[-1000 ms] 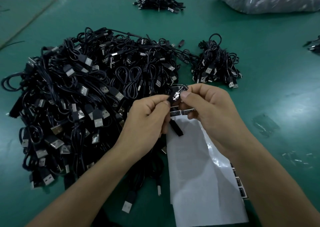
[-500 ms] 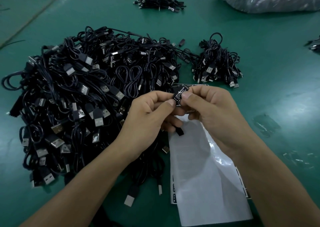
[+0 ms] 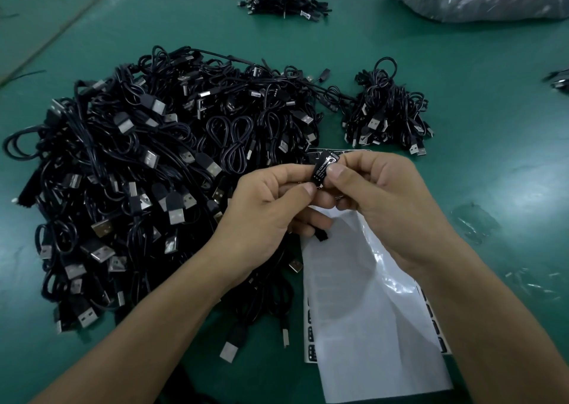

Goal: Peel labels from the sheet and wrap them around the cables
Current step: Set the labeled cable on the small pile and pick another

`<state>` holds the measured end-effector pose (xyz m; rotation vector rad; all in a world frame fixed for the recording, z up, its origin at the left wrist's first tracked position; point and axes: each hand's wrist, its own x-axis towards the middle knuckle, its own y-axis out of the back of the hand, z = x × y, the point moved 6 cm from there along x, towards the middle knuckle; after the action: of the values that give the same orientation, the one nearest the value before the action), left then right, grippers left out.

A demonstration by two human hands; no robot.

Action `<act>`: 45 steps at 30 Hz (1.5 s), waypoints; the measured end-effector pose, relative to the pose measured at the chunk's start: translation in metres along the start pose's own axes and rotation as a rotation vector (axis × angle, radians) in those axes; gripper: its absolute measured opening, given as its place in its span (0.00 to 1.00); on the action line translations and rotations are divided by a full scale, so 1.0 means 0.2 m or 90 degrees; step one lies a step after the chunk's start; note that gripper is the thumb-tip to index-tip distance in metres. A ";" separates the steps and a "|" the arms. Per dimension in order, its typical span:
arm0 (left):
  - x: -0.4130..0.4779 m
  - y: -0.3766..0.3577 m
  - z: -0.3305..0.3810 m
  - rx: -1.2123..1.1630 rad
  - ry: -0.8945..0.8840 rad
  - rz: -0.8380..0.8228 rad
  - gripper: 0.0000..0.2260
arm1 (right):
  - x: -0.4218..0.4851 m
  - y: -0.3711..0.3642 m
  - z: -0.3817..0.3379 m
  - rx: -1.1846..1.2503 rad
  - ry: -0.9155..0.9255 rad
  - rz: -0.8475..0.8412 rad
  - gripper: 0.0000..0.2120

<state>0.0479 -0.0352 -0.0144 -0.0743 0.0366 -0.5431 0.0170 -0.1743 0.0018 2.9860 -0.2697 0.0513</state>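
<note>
Small glossy black rectangular label (image 3: 324, 169), white print beginning "LED CONTROL", tilted, held above the middle of the matte green table (image 3: 492, 126). Pinched from both sides. Left hand (image 3: 271, 206) with thumb and forefinger curled tight on the label's lower left edge. Right hand (image 3: 391, 200) with thumb flat on the printed face, forefinger bent behind the upper edge, remaining fingers folded beneath. Short black cable end (image 3: 321, 235) poking out just under the left fingers. Directly below the hands, towards the near edge, a slick white backing sheet (image 3: 369, 311), partly peeled, shiny where curled, black stickers along its sides. Left of the hands, a large tangled heap of thin black USB cables (image 3: 147, 182) with metal plugs. Smaller heap of the same cables (image 3: 388, 117) beyond the right hand.
</note>
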 end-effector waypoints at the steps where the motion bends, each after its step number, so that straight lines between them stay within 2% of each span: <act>1: 0.00 0.00 0.00 0.002 0.000 0.000 0.11 | 0.00 0.00 0.00 -0.002 0.000 0.000 0.10; 13: 0.00 -0.01 0.01 0.014 -0.008 -0.007 0.11 | -0.01 0.02 0.00 -0.006 -0.005 0.021 0.09; 45: -0.01 -0.02 0.01 0.023 -0.009 -0.009 0.12 | -0.02 0.03 -0.02 -0.154 0.034 0.108 0.09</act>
<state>0.0438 -0.0382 -0.0121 -0.0435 0.0125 -0.5577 0.0127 -0.1801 0.0057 2.7117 -0.4847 0.1076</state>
